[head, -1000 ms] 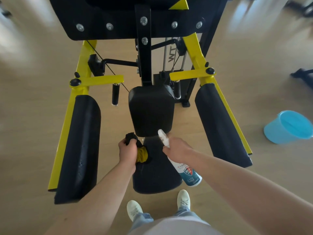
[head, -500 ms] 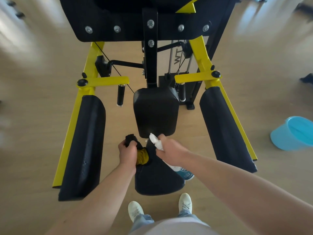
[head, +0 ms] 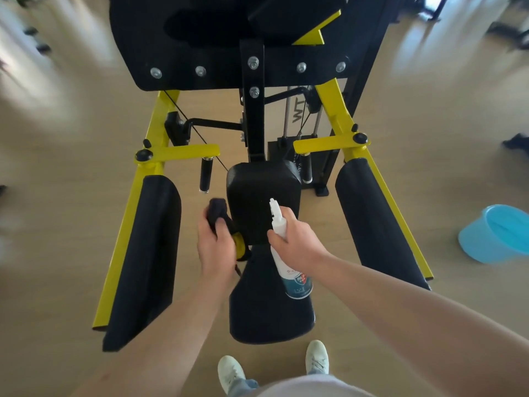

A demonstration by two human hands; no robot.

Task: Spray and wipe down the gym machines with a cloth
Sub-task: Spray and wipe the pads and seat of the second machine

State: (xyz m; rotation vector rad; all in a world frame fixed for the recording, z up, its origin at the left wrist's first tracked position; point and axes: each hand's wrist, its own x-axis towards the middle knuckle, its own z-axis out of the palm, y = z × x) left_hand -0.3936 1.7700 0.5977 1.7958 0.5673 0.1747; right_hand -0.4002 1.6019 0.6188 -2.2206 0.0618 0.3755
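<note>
The spray bottle (head: 296, 280) is grasped round its neck by the fingers of the right hand (head: 300, 242) and has been lifted since a moment ago, so that its nozzle now lies over the lower right corner of the back pad (head: 257, 193). The dark cloth (head: 216, 208) is clenched in the left hand (head: 214, 250), which has been brought up to the pad's left edge. Whether the trigger is pressed cannot be told. Spraying of this pad seems imminent, with wiping to follow.

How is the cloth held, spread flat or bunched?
Bunched: the left hand grips the dark cloth as a wad beside the centre pad.
</note>
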